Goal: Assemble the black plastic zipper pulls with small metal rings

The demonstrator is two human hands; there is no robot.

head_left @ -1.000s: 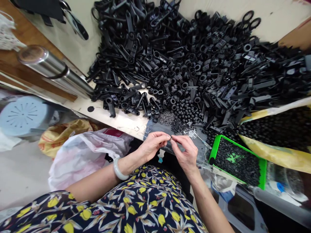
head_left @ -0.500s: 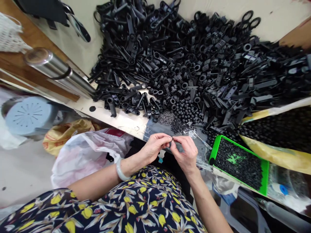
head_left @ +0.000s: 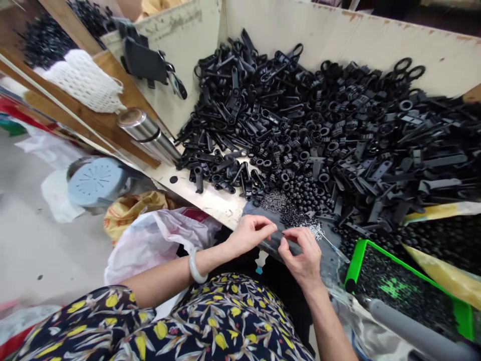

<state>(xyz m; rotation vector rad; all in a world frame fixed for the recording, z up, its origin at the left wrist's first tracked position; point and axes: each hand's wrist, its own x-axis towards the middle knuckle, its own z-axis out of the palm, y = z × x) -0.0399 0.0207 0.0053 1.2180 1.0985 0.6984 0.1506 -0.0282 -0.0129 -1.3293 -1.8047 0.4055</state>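
My left hand (head_left: 252,234), with a pale bangle (head_left: 194,265) at its wrist, is held over the table's front edge, thumb and forefinger pinched together. Whatever those fingertips hold is too small to make out. A short gap separates it from my right hand (head_left: 303,254), whose thumb and forefinger close on a small black part (head_left: 283,235). Just beyond the hands lie piles of tiny metal pieces (head_left: 273,201), black balls (head_left: 306,194) and silver pins (head_left: 315,230). A thin tool with a metal shaft (head_left: 338,251) lies beside the pins.
A large heap of black plastic parts (head_left: 263,120) fills the back. At right stands a green tray (head_left: 356,260) of small black pieces, near a yellow-white bag (head_left: 443,260). A steel flask (head_left: 145,130) lies at left. A white plastic bag (head_left: 150,245) and blue stool (head_left: 95,181) are below.
My hands, which met at the fingertips, have drawn slightly apart. The view has shifted, so the scene sits lower and further right.
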